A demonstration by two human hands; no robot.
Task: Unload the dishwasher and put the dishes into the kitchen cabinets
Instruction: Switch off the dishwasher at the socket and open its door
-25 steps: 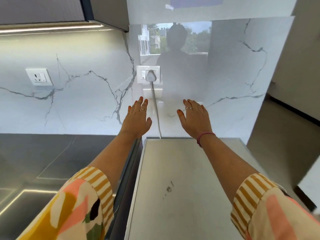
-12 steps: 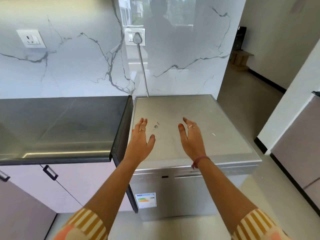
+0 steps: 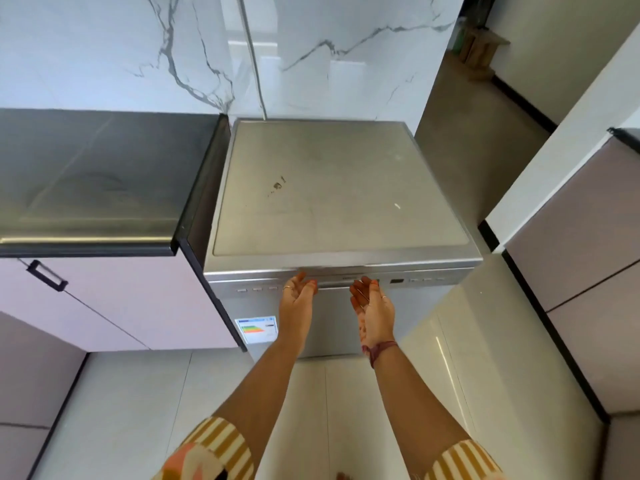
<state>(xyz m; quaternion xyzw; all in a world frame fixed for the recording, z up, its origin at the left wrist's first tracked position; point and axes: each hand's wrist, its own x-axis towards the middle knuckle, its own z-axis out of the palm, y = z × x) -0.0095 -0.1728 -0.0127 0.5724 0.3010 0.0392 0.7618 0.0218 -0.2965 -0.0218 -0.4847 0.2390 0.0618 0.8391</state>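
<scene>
Steel dishwasher (image 3: 339, 188) door's top edge: I'm bringing left hand (image 3: 297, 299) and right hand (image 3: 372, 304) palms-up, fingers relaxed, holding nothing.

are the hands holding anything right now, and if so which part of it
Both hands, palms up, reach the dishwasher door's recessed handle at its top edge. The left hand and right hand have fingertips at it; a closed grip cannot be told.

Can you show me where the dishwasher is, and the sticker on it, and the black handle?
dishwasher (image 3: 339, 188): head view, on its flat grey top.
sticker (image 3: 257, 329): head view, middle of the label on the dishwasher's front.
handle (image 3: 46, 276): head view, on its black bar, on the pink cabinet.
</scene>
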